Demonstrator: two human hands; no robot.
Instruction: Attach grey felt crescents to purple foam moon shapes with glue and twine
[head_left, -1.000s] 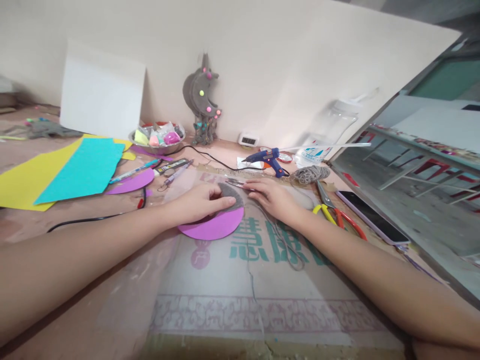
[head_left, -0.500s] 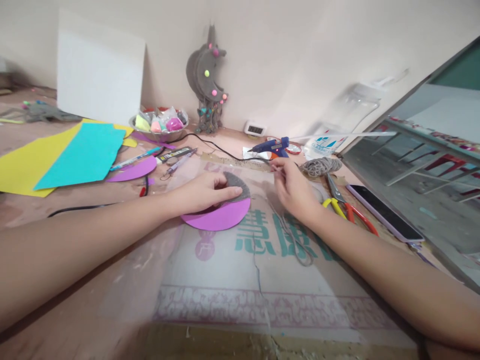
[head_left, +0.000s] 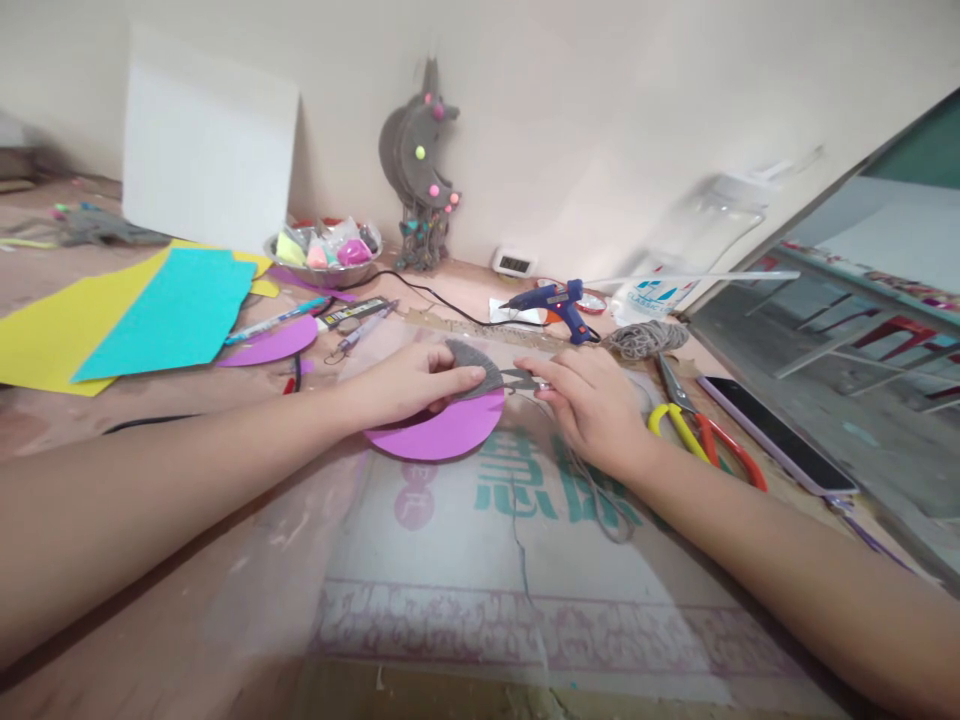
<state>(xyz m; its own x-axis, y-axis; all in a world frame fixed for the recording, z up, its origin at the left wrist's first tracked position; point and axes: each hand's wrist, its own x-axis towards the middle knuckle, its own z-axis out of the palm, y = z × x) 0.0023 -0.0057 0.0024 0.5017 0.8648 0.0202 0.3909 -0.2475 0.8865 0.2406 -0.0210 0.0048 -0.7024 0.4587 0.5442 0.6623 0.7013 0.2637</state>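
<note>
A purple foam crescent point(head_left: 442, 430) is pinched between the thumb and fingers of my left hand point(head_left: 420, 380). Grey yarn point(head_left: 480, 362) wraps closely round its upper right end, while the lower part shows bare purple. My right hand point(head_left: 589, 405) is closed on the yarn just right of the wrapped end. Blurred grey strands span the small gap between that hand and the crescent. A loose loop of yarn hangs below my right hand onto a printed plastic sheet point(head_left: 420, 610). My left palm and fingers hide part of the crescent.
A blue glue gun point(head_left: 551, 300), a yarn bundle point(head_left: 646, 338), scissors point(head_left: 686, 410) and a phone point(head_left: 780, 432) lie beyond and right. Cyan foam point(head_left: 169, 315), pens and a bowl point(head_left: 322, 270) are at left. A yarn-covered moon decoration point(head_left: 420, 160) hangs against the wall.
My right hand has moved down and closer to the crescent, bringing the yarn to its wrapped end. My left hand keeps its hold. The whole view has shifted slightly.
</note>
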